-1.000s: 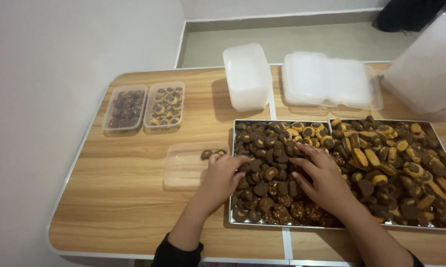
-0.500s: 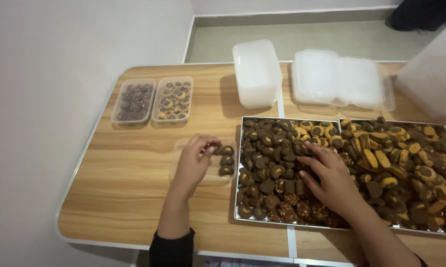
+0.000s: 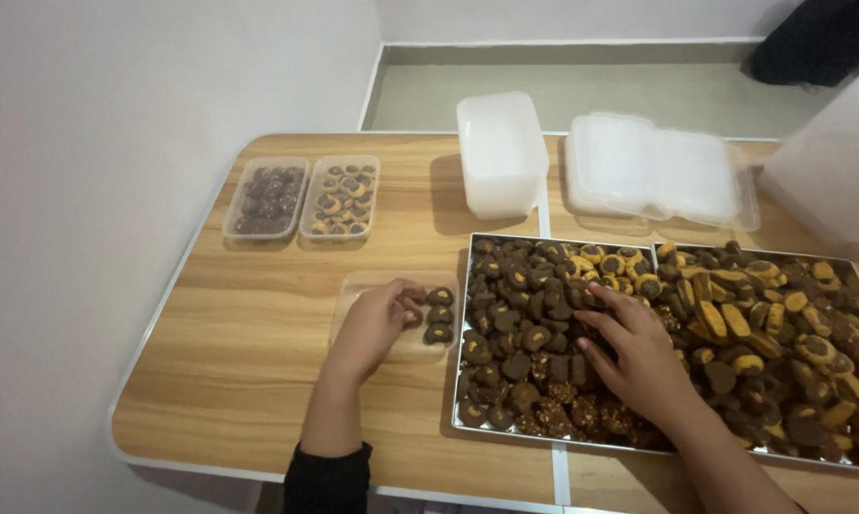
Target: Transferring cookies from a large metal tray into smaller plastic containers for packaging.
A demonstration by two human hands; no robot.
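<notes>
Clear tub [image 3: 358, 314] sits on table [image 3: 258, 381], just left of metal tray [image 3: 463, 424]. Left hand [image 3: 372, 324] rests in tub, fingers curled beside 3 dark cookies [image 3: 438, 314]; can't tell if it grips one. Right hand [image 3: 639, 357] lies spread, palm down, on tray cookies [image 3: 520, 286], holding nothing visible. Two filled tubs [image 3: 303, 197] at back left.

Black sleeve [image 3: 329, 479], bare forearms
</notes>
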